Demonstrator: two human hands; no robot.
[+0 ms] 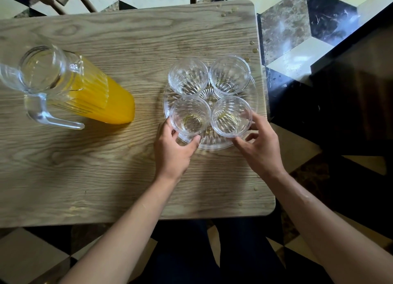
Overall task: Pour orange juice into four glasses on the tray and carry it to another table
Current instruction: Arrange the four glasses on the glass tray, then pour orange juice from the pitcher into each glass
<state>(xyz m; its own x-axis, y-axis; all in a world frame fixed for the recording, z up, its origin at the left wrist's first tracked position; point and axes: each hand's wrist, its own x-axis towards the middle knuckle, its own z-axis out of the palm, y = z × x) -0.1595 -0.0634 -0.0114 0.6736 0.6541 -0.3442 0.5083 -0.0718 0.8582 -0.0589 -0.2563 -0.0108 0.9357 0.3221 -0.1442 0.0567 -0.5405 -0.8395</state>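
Note:
A clear glass pitcher [85, 87] holding orange juice stands at the table's left, its handle towards me. On the right lies a clear patterned round tray [212, 146] with four clear ribbed glasses, each showing only a trace of liquid at the bottom: far-left glass [188, 76], far-right glass [229, 74], near-left glass [189, 115], near-right glass [230, 116]. My left hand [172, 153] curls round the near-left glass, thumb on its left side. My right hand [261, 149] curls round the near-right glass, thumb against its right side.
The wooden table [106, 166] has juice droplets [254, 49] along its right edge, close to the tray. A dark tabletop [350, 102] stands to the right across a gap of tiled floor. A chair frame [63, 0] sits beyond the far edge.

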